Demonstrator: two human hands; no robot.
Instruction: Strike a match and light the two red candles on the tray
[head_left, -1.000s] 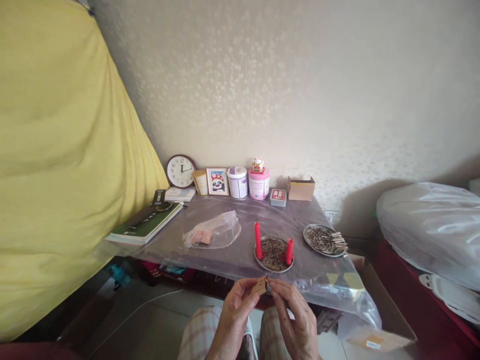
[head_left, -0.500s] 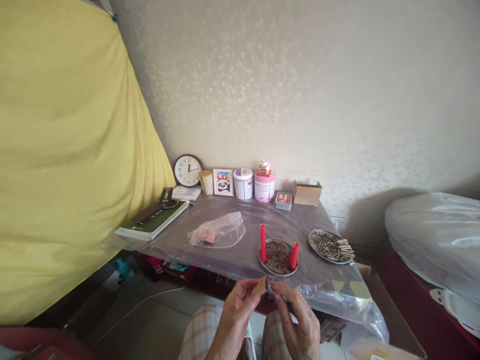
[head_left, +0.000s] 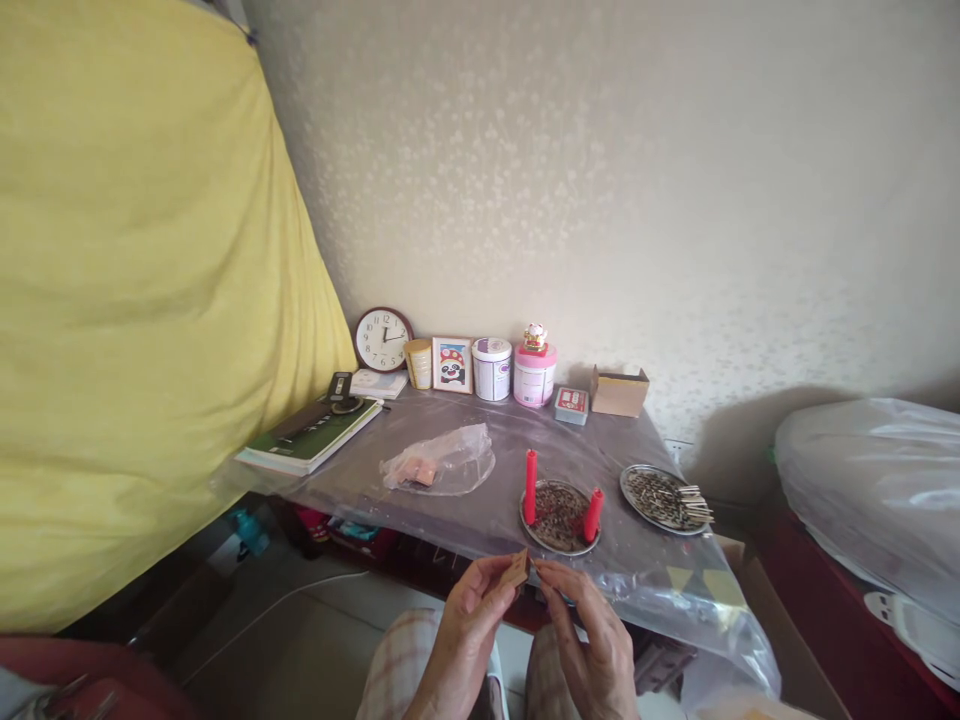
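Pale speckled wall (head_left: pixel 600 180) fills the background, with a yellow sheet (head_left: pixel 135 300) hanging left of the table (head_left: pixel 465 505). That low table, wrapped in clear plastic, is the landmark. To its right lies a big plastic-covered bundle (head_left: pixel 870 480).

On the table's left edge rests a green book (head_left: pixel 311 440). Near its middle lies a clear bag (head_left: pixel 442 465) with something pinkish inside. Along its back edge, against the wall, stand a clock (head_left: pixel 383 339), a tan jar (head_left: pixel 419 363), a small picture (head_left: pixel 452 364), a white tin (head_left: pixel 492 368), a pink tin (head_left: pixel 535 374) with a figurine on top, a small red box (head_left: pixel 572 404) and a brown carton (head_left: pixel 619 390).

At the table's front sits a round tray (head_left: pixel 559 520) with two red candles, a tall one (head_left: pixel 531 486) on its left rim and a short one (head_left: pixel 593 514) on its right. A second tray (head_left: pixel 660 498) at the table's right end holds a heap of sticks.

Just in front of the table's near edge, over the person's lap, both hands meet. The left hand (head_left: pixel 469 625) pinches a small brown card (head_left: pixel 516 571) between thumb and fingers. The right hand (head_left: pixel 589 635) has its fingertips closed at the card's right edge; whether it grips the card or something finer cannot be told.
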